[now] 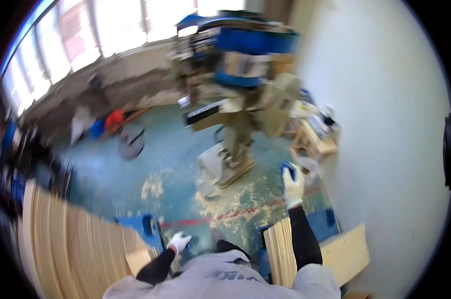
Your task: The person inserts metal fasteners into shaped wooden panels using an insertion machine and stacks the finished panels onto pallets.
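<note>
My left hand [179, 242], in a white glove with blue on its palm side, hangs low beside a large stack of wooden boards [78, 234]. Its fingers look loosely apart, with nothing visible in them. Stretched forward on the right is my right hand [293, 187], also in a white and blue glove, above the floor near the wall. The fingers seem parted, and I see no object held, though blur softens them. Under my right forearm stands a smaller stack of thin wooden boards [280, 251], and a wide pale board [346, 251] leans beside it.
Ahead stands a beige pedestal machine [235, 129] with blue parts on top, blurred. Sawdust [225, 204] and a red line [185, 222] mark the blue-green floor [170, 184]. A wooden stand [315, 139] with items on it is by the white wall [380, 124].
</note>
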Motion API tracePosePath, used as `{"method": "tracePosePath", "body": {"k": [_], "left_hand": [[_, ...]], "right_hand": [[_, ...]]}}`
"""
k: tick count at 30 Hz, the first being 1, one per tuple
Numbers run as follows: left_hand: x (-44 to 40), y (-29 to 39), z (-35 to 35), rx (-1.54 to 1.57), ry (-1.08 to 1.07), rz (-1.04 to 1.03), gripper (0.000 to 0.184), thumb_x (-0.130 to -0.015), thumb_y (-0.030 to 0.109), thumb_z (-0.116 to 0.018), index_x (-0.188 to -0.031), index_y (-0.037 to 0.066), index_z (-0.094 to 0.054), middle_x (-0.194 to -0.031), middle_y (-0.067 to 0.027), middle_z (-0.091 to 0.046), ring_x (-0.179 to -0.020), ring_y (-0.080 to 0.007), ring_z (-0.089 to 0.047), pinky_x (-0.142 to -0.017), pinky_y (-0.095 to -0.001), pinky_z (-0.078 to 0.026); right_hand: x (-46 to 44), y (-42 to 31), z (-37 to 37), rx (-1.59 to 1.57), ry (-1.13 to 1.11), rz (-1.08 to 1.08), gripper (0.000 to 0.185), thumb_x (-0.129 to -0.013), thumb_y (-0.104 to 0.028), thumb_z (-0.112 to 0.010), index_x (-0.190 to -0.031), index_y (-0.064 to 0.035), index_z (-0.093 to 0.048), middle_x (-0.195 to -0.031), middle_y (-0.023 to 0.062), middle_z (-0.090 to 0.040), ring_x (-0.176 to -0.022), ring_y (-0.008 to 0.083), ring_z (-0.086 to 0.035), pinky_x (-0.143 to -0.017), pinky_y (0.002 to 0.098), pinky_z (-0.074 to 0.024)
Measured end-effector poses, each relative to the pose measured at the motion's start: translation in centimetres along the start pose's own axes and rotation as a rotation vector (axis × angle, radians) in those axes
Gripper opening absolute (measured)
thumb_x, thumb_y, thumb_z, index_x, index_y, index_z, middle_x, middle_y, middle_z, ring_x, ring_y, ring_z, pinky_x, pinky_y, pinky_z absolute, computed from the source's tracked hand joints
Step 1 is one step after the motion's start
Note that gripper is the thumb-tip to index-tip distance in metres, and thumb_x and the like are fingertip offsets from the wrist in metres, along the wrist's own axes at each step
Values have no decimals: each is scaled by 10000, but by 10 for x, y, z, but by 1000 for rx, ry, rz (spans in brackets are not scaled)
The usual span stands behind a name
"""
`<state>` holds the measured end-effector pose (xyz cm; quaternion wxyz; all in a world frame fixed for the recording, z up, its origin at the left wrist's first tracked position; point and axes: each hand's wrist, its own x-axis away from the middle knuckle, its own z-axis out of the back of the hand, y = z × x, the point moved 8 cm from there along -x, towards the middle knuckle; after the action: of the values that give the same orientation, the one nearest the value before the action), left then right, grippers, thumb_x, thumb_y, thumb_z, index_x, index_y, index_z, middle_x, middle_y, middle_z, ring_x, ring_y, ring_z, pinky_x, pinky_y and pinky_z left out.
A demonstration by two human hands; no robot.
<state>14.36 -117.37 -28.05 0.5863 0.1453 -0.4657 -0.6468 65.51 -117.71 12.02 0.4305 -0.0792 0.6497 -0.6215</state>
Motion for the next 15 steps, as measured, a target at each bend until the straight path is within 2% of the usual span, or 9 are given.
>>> {"method": "tracePosePath", "body": {"k": [2,3,5,6,7,9,11,13,15], "left_hand": [[48,33,16,31,133,168,448,-877,392,-683,-1080,-8,-688,-831,-138,-718,-717,-246,-684,-652,-390,-531],[58,52,33,235,76,190,407,-868,383,-683,-1048,17,-691,-812,-118,-718,-692,-226,-673,-628,-380,-514],[89,26,47,280,547,272,319,-870,365,-673,-911,49,-673,-763,-83,-693,-670,-187,-649,-620,-383,-492],[97,15,52,577,403,387,315,-864,362,-678,-923,53,-684,-788,-104,-705,-713,-209,-669,-661,-381,-502],[119,11,62,524,425,449,308,-868,346,-681,-945,48,-692,-799,-114,-712,-745,-216,-680,-690,-364,-510],[163,-31,49,707,584,527,298,-880,331,-676,-960,45,-694,-822,-107,-717,-777,-205,-682,-715,-353,-516],[213,-99,0,816,747,624,286,-887,317,-673,-965,43,-692,-851,-102,-721,-785,-201,-683,-726,-350,-520],[271,-108,-14,663,785,885,313,-876,352,-678,-986,60,-695,-921,-130,-723,-865,-260,-692,-785,-384,-521],[349,-124,-19,697,797,1038,325,-865,371,-684,-986,69,-692,-955,-149,-717,-918,-298,-683,-807,-403,-517]], "right_hand": [[15,31,-87,-125,-284,-93,218,-962,-92,-622,-1145,25,-633,-982,59,-689,-902,145,-641,-863,286,-517],[31,70,-119,-215,-376,-188,221,-971,-97,-618,-1161,16,-626,-989,57,-685,-897,143,-640,-854,284,-523],[89,134,-182,-112,-782,-402,232,-982,-115,-615,-1181,7,-614,-1005,57,-679,-886,126,-633,-819,267,-529],[131,144,-218,-85,-917,-470,235,-981,-119,-620,-1179,8,-618,-1011,53,-678,-887,117,-632,-801,257,-527],[178,145,-235,-55,-1026,-541,237,-980,-123,-625,-1177,10,-623,-1016,49,-678,-887,108,-630,-784,248,-525],[274,129,-263,101,-1403,-572,249,-973,-124,-634,-1173,24,-634,-1021,48,-683,-898,104,-630,-804,245,-517],[355,99,-284,120,-1756,-437,255,-963,-123,-644,-1167,30,-646,-1033,46,-683,-889,94,-624,-814,242,-508],[384,71,-320,186,-1931,-509,244,-975,-110,-622,-1173,32,-642,-1036,55,-681,-871,93,-624,-792,250,-508],[430,40,-332,110,-1909,-634,246,-991,-113,-604,-1193,26,-631,-1039,58,-681,-877,99,-635,-786,254,-514]]}}
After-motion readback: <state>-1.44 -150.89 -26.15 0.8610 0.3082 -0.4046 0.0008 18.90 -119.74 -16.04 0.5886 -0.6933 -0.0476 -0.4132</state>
